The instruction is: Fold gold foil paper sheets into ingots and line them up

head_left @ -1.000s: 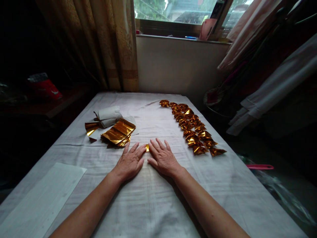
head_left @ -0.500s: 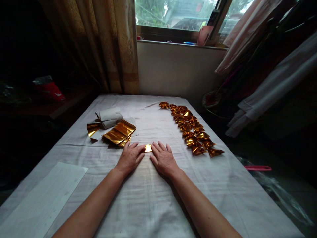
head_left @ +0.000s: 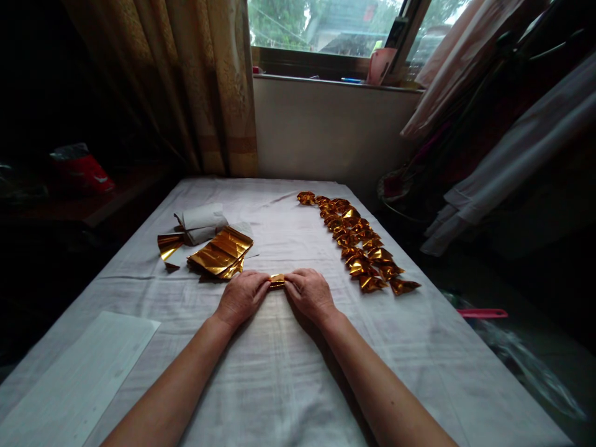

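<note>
A small folded strip of gold foil paper (head_left: 277, 281) spans the gap between my two hands at the middle of the table. Its left end is pinched by my left hand (head_left: 242, 297), thumb against curled fingers. On the other end, my right hand (head_left: 311, 293) grips it the same way. The strip's ends are hidden under the fingers. Just beyond my left hand lies a stack of gold foil sheets (head_left: 221, 251). To the right, several folded gold foil pieces (head_left: 356, 242) with pointed ends lie in rows running away from me.
Crumpled white paper (head_left: 202, 222) and a curled gold foil scrap (head_left: 168, 245) lie behind the stack. A white sheet (head_left: 88, 372) covers the near left of the white tablecloth (head_left: 261, 385). Clothes (head_left: 503, 155) hang at the right; a window (head_left: 326, 28) is ahead.
Both hands have gone from lying flat with fingers outstretched to curled and pinching the foil strip. The strip now looks narrower, with a folded edge facing me. The view has shifted slightly.
</note>
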{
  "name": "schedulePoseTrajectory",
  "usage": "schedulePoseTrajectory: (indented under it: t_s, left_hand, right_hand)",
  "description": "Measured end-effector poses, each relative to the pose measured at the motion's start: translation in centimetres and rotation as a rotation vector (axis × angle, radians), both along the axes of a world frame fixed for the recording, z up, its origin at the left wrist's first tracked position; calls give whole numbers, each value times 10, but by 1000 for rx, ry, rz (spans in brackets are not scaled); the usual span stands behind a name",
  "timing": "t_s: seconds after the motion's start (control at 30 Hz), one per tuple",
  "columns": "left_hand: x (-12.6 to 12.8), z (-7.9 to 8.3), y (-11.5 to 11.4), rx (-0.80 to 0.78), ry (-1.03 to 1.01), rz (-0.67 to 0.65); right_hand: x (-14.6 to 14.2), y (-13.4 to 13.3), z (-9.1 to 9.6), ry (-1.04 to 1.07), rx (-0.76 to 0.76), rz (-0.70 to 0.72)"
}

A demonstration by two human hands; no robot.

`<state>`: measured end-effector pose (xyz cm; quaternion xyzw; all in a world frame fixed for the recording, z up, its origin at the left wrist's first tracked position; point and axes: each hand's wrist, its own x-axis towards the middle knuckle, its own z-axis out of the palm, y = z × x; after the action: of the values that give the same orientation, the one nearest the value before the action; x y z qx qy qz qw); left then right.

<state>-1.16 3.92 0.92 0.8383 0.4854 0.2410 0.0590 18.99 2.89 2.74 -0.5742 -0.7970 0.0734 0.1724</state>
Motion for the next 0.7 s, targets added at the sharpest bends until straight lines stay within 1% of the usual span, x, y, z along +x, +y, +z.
schedulePoseTrajectory:
  t_s: [0.13, 0.23, 0.33, 0.47, 0.6, 0.7]
  left_hand:
    - [0, 4, 5, 20, 68, 2]
    - [1, 9, 10, 15, 152, 32]
    - [4, 17, 15, 4, 173, 121]
    - [13, 24, 26, -89, 86, 275]
    - [22, 19, 37, -158, 6, 422]
    - [25, 11, 41, -156, -5, 462]
  right_hand:
    - [-3, 8, 10, -27, -92, -68]
    - [-4, 18, 12, 5, -126, -115]
    - [-2, 33, 11, 157, -132, -141]
    - [0, 58, 6, 441, -147, -171]
    - [-1, 74, -4, 543, -156, -152]
    - [-3, 78, -13, 598, -155, -141]
